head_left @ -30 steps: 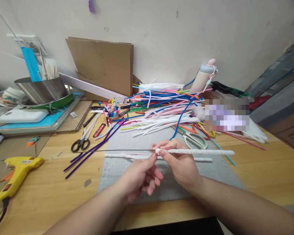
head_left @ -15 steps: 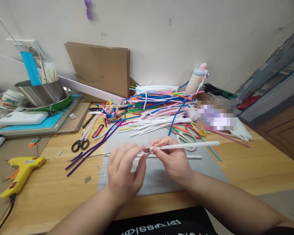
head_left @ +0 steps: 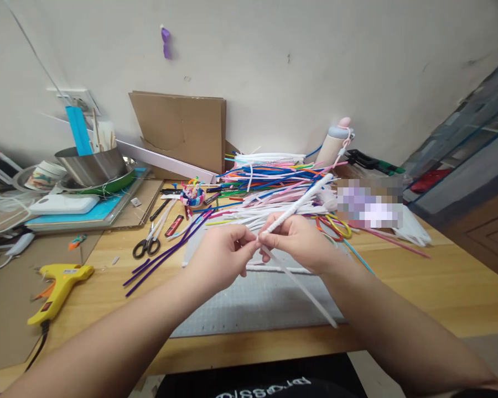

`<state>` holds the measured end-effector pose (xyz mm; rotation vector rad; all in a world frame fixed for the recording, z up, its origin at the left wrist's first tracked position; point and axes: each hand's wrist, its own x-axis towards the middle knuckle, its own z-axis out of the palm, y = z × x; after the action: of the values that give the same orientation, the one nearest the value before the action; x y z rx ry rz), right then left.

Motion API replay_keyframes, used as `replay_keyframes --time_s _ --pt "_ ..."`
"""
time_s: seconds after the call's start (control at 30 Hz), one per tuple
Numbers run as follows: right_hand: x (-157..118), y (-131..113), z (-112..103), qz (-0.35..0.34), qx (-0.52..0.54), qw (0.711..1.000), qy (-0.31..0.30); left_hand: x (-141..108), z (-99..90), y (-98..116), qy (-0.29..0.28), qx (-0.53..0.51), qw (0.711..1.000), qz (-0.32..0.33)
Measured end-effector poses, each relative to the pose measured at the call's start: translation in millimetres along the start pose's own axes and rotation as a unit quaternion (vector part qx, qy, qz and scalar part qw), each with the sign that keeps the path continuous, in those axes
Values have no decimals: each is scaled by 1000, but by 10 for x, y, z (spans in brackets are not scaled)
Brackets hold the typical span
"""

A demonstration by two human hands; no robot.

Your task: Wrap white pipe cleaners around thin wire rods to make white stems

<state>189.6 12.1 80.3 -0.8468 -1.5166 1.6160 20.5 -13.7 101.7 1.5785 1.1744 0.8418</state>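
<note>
My right hand is closed around a thick white fuzzy stick, which looks like a pipe cleaner wound round a core. It slants up to the right, its far end over the pile. My left hand pinches at the stick's near end, fingertips touching those of the right hand; the exact bit it grips is hidden. A thin white pipe cleaner length trails from beneath the fingers down to the right. Under both hands lies a grey cutting mat, with another white pipe cleaner across it.
Many coloured pipe cleaners are piled at the back, near a bottle. To the left lie purple pipe cleaners, black-handled scissors and a yellow glue gun. Cardboard sheets lean on the wall.
The white stick has swung from nearly level to slanting up and away. A thin length now hangs down to the right. My left hand has turned and its fingertips have closed in beside the right.
</note>
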Motion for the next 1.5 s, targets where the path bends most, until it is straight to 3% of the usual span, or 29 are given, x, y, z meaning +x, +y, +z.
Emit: replay_keyframes --time_s 0.13,0.27,0.33,0.53,0.77,0.9,1.07,1.37,1.5 --pt "34 254 -11 10 94 995 -25 -14 42 -208 -33 -141 985 -94" --pt "72 574 -12 9 143 989 27 -3 104 -507 -80 -332 926 -163" --pt "84 695 -3 20 151 988 34 6 136 -638 -106 -366 906 -184" --pt "93 825 58 44 117 991 39 -25 187 -837 -77 -337 916 -202" --pt "42 821 111 46 81 995 31 -104 205 -859 -42 -224 958 -171" --pt "55 822 93 40 160 986 34 -98 197 -856 -44 -262 946 -183" --pt "133 775 -54 17 272 957 99 -84 181 -850 -59 -314 924 -210" --pt "115 745 -46 38 281 950 129 -106 232 -883 -57 -282 938 -192" --pt "96 739 -32 32 265 961 79 -100 208 -884 -63 -294 935 -188"
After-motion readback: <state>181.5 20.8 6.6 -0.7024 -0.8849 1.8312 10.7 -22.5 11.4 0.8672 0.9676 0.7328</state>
